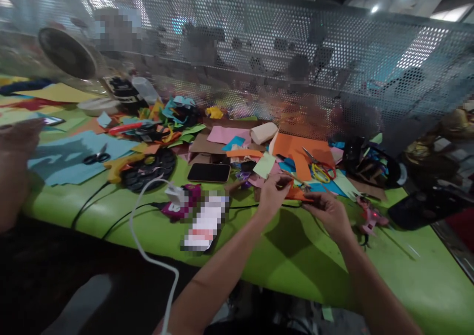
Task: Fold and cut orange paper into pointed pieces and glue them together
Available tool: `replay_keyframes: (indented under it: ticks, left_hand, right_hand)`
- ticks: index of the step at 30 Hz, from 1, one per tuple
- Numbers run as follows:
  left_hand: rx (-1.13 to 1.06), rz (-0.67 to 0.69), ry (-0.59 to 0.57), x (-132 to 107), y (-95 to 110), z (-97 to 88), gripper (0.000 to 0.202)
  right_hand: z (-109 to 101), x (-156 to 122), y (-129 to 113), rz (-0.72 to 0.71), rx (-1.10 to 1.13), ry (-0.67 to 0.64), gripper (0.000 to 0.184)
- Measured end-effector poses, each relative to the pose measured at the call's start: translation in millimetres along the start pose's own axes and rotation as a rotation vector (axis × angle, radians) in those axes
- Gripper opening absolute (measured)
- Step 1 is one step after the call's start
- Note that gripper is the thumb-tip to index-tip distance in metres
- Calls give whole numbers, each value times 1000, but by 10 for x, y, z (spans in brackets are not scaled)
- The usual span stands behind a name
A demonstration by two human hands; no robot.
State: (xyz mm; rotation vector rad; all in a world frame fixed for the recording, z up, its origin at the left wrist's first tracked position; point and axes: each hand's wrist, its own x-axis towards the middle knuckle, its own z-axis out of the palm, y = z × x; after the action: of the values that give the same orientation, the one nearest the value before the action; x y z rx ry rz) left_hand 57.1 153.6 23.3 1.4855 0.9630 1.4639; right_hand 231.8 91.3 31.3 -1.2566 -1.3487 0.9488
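Note:
Both my hands meet above the green table [296, 261], pinching the same small orange paper piece [298, 194]. My left hand [273, 193] grips its left end with closed fingers. My right hand [329, 211] holds the right end, fingers curled. A thin stick-like item lies across the paper near my left fingers; I cannot make out what it is. Just beyond lie orange paper sheets [296, 150] and yellow-handled scissors [319, 169].
Scattered coloured paper scraps cover the table's far side. A black phone [209, 172], a white charger with cable [174, 195], a pink glue gun [370, 218], black scissors [97, 156] and a round black tray [150, 168] lie about. Another person's arm [15, 172] is at left. A perforated metal screen [281, 58] backs the table.

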Motion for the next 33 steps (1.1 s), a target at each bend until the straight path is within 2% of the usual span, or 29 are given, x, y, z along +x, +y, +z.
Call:
replay_keyframes:
  ticks: [3,8,11,13,17,22,26,33]
  left_hand:
    - [7,22,-44,-28,13,18,17]
    - [32,11,-107,-128,70,85,19]
    - [-21,-30,-177,-179,104,115,24]
    - [-63,-68,-216,-197,127,124,28]
    - [-97,-134,-246,-208,168,125,35]
    - [-140,-180,-282,-236,187,120,36]
    - [-256,-271,-360,-273,161,139,37]
    - [-312,-290,-320,-262,121,156,40]
  right_hand:
    - [-8,-11,-32,-41,-121,58,22]
    - [2,-25,-166,-278,-318,107,12]
    - [37,-39,-186,-248,-337,127,13]
    - [59,-50,-174,-220,-357,177,20]
    - [81,-63,-155,-226,-410,249,25]
    - [83,-61,-174,-254,-428,278,23]
    - [71,-52,-164,-251,-429,270,24]
    - [69,-36,-144,-233,-368,256,26]
